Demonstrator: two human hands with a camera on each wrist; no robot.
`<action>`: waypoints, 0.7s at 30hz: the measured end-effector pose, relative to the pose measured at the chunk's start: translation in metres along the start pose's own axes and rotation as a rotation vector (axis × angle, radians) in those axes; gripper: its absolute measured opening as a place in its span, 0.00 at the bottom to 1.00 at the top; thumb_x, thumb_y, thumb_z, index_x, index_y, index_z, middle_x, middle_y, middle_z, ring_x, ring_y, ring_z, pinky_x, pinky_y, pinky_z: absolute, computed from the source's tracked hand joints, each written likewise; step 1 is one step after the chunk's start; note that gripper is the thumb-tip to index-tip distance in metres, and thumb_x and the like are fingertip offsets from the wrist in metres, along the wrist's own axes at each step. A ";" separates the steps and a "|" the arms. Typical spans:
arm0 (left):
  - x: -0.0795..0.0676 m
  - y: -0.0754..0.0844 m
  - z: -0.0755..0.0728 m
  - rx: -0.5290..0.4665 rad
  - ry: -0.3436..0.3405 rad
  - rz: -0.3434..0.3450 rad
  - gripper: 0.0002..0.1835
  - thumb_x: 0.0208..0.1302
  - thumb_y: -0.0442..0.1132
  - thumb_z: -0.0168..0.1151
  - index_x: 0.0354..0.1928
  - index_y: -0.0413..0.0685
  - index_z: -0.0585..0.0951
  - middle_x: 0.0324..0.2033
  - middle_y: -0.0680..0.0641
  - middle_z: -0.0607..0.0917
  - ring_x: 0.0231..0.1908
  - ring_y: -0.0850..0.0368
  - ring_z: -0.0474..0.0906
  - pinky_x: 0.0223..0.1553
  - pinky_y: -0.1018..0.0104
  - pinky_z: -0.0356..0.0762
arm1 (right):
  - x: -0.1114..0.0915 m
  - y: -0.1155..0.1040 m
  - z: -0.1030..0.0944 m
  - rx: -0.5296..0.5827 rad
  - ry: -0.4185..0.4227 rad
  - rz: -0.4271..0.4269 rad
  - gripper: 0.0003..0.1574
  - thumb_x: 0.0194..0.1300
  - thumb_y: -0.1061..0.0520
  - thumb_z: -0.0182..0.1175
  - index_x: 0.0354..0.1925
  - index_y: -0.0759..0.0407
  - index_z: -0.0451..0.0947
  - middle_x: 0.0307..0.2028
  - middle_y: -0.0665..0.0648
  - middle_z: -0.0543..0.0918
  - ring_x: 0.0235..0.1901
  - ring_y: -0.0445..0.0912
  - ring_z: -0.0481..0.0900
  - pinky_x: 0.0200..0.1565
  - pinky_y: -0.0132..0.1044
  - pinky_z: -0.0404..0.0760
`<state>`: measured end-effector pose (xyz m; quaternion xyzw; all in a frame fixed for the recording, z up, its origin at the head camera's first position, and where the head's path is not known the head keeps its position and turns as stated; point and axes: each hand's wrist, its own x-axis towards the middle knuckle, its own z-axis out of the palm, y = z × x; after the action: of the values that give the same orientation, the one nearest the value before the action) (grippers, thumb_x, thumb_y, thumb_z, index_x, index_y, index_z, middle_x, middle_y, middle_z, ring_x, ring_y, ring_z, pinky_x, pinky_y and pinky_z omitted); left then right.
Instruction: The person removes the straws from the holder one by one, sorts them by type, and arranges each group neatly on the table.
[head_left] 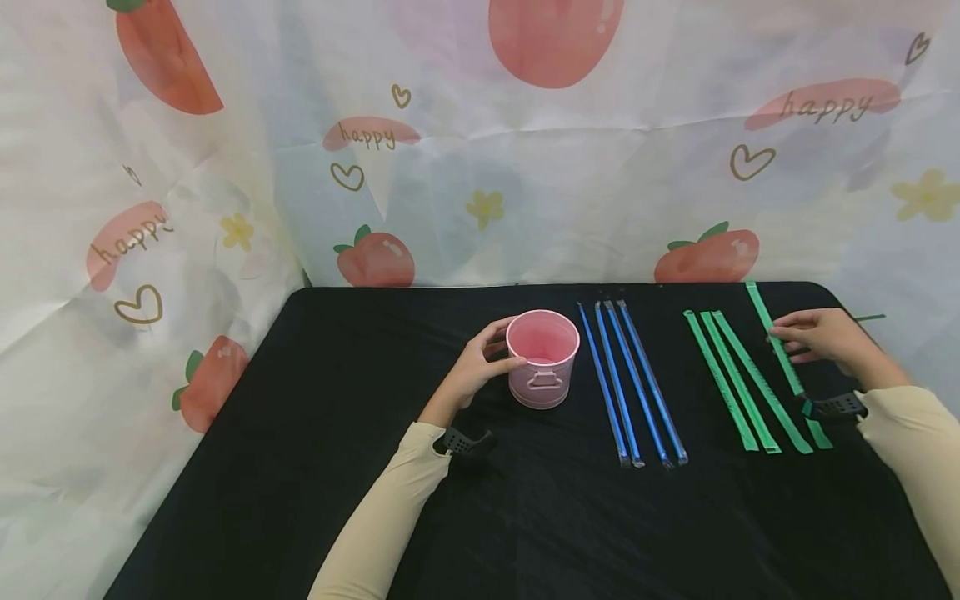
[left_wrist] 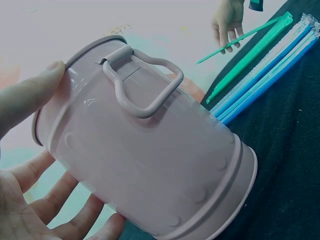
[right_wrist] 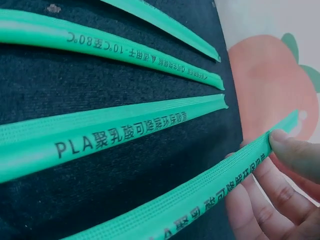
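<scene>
My left hand (head_left: 476,358) grips a small pink metal bucket (head_left: 525,385) near the middle of the table, thumb at its rim and fingers around its side. The bucket stands upright; its wire-loop handle (left_wrist: 145,110) shows in the left wrist view. At the right, my right hand (head_left: 825,337) pinches a green paper-wrapped straw (right_wrist: 210,187) between thumb and fingers near its far end. Dark printing runs along its wrapper. Beside it on the left lie 3 more green wrapped straws (head_left: 762,383), roughly parallel.
Several blue straws (head_left: 651,379) in clear wrappers lie side by side between the bucket and the green straws. A black cloth (head_left: 360,358) covers the table. Behind it hangs a pale curtain (head_left: 600,200) with fruit prints.
</scene>
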<state>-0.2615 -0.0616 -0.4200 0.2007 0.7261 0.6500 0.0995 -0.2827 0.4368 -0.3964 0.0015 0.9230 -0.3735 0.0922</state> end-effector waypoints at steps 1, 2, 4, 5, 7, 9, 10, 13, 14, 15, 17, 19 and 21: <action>0.000 0.000 0.000 0.001 0.000 0.002 0.34 0.59 0.31 0.61 0.68 0.49 0.63 0.65 0.40 0.67 0.65 0.41 0.63 0.61 0.47 0.70 | 0.001 0.002 0.000 0.001 0.007 0.000 0.36 0.69 0.49 0.51 0.56 0.83 0.62 0.31 0.37 0.79 0.25 0.30 0.77 0.34 0.38 0.85; 0.000 0.000 0.000 0.001 0.001 0.005 0.34 0.59 0.32 0.62 0.68 0.49 0.63 0.65 0.40 0.67 0.65 0.41 0.63 0.60 0.48 0.70 | 0.002 0.003 0.001 0.000 0.013 0.001 0.36 0.69 0.49 0.51 0.56 0.82 0.62 0.31 0.38 0.79 0.25 0.30 0.77 0.33 0.38 0.85; 0.001 -0.001 0.000 0.005 0.003 0.009 0.34 0.59 0.32 0.63 0.68 0.49 0.63 0.65 0.41 0.68 0.65 0.42 0.64 0.60 0.49 0.71 | 0.004 0.006 0.001 0.004 0.023 0.005 0.37 0.69 0.48 0.52 0.56 0.82 0.62 0.31 0.40 0.79 0.25 0.30 0.77 0.33 0.38 0.85; 0.001 -0.001 0.000 0.005 0.004 0.012 0.34 0.58 0.33 0.63 0.67 0.50 0.64 0.65 0.41 0.68 0.65 0.42 0.64 0.60 0.49 0.71 | 0.004 0.007 0.001 0.003 0.028 0.008 0.37 0.68 0.47 0.52 0.56 0.82 0.62 0.31 0.40 0.79 0.25 0.30 0.77 0.33 0.38 0.85; 0.001 -0.001 0.000 0.007 0.005 0.018 0.35 0.58 0.36 0.65 0.67 0.50 0.64 0.64 0.42 0.68 0.65 0.42 0.65 0.59 0.49 0.72 | 0.005 0.008 0.002 0.000 0.031 0.011 0.37 0.68 0.47 0.52 0.56 0.82 0.63 0.32 0.44 0.80 0.25 0.30 0.77 0.33 0.39 0.85; 0.001 -0.001 0.000 0.007 0.002 0.024 0.36 0.56 0.43 0.67 0.67 0.51 0.64 0.64 0.42 0.69 0.65 0.42 0.65 0.59 0.50 0.72 | 0.006 0.007 0.002 -0.009 0.028 0.014 0.37 0.69 0.48 0.51 0.56 0.82 0.62 0.33 0.49 0.81 0.25 0.29 0.76 0.33 0.39 0.85; 0.001 -0.001 0.000 0.008 0.002 0.025 0.37 0.56 0.43 0.67 0.67 0.51 0.64 0.64 0.42 0.68 0.65 0.42 0.64 0.59 0.49 0.72 | 0.006 0.006 0.003 -0.019 0.029 0.016 0.36 0.69 0.49 0.51 0.56 0.82 0.62 0.33 0.51 0.82 0.25 0.29 0.76 0.33 0.39 0.85; 0.001 0.000 0.000 0.008 -0.001 0.028 0.37 0.56 0.45 0.68 0.67 0.51 0.64 0.64 0.42 0.68 0.65 0.43 0.64 0.59 0.49 0.72 | 0.008 0.007 0.004 -0.032 0.015 0.018 0.35 0.69 0.50 0.51 0.56 0.83 0.62 0.36 0.60 0.82 0.25 0.29 0.76 0.33 0.40 0.85; 0.001 0.001 0.000 0.008 -0.001 0.029 0.37 0.56 0.44 0.67 0.67 0.51 0.64 0.64 0.42 0.68 0.65 0.43 0.64 0.59 0.49 0.72 | 0.009 0.008 0.004 -0.034 0.013 0.018 0.35 0.69 0.50 0.51 0.55 0.83 0.63 0.36 0.61 0.82 0.25 0.30 0.76 0.33 0.40 0.85; 0.001 0.001 0.000 0.009 0.000 0.028 0.36 0.57 0.42 0.67 0.67 0.51 0.64 0.64 0.42 0.68 0.65 0.42 0.64 0.59 0.49 0.72 | 0.011 0.010 0.005 -0.034 0.008 0.019 0.35 0.69 0.50 0.52 0.55 0.83 0.63 0.36 0.61 0.82 0.25 0.30 0.76 0.34 0.40 0.85; 0.001 0.001 0.001 0.009 0.002 0.028 0.36 0.57 0.40 0.66 0.67 0.51 0.64 0.64 0.42 0.68 0.65 0.42 0.64 0.59 0.49 0.72 | 0.013 0.012 0.006 -0.035 0.002 0.020 0.35 0.68 0.49 0.53 0.54 0.83 0.65 0.35 0.61 0.83 0.26 0.31 0.76 0.33 0.40 0.85; 0.001 0.000 0.001 0.010 0.004 0.027 0.36 0.57 0.39 0.66 0.67 0.51 0.64 0.64 0.42 0.68 0.65 0.42 0.64 0.59 0.49 0.71 | 0.015 0.015 0.006 -0.038 -0.006 0.020 0.36 0.68 0.48 0.54 0.53 0.83 0.66 0.35 0.61 0.83 0.26 0.32 0.77 0.33 0.40 0.85; 0.001 0.000 0.001 0.011 0.006 0.022 0.36 0.58 0.38 0.66 0.67 0.51 0.64 0.65 0.42 0.68 0.65 0.42 0.64 0.60 0.48 0.71 | 0.016 0.017 0.007 -0.041 -0.012 0.022 0.36 0.67 0.48 0.55 0.53 0.83 0.66 0.35 0.62 0.83 0.26 0.32 0.77 0.33 0.40 0.85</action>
<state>-0.2621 -0.0602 -0.4199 0.2072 0.7278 0.6476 0.0890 -0.2961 0.4432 -0.4153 0.0075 0.9298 -0.3536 0.1020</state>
